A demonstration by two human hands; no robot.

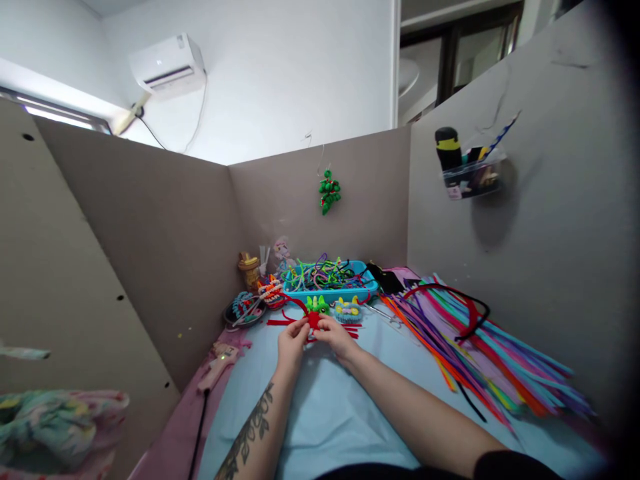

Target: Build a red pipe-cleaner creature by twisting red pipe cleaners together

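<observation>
Between my two hands is a small red fuzzy piece of pipe cleaner work (314, 321), with a red strand curving up to the left. My left hand (294, 337) pinches its left side, and my right hand (334, 335) grips its right side. Finer detail of the piece is covered by my fingers. Just behind it sits a green fuzzy figure (317, 305), and a yellow and blue one (347, 310) stands to the right. Short red pipe cleaner pieces (281, 323) lie on the blue cloth (320, 413) on both sides of my hands.
A blue basket (330, 293) of tangled pipe cleaners stands at the back. Long coloured pipe cleaners (480, 340) spread over the right side, near scissors (387, 315). At left are a dark bowl (240, 322) and a glue gun (219, 368) with its cord. Grey partitions enclose the table.
</observation>
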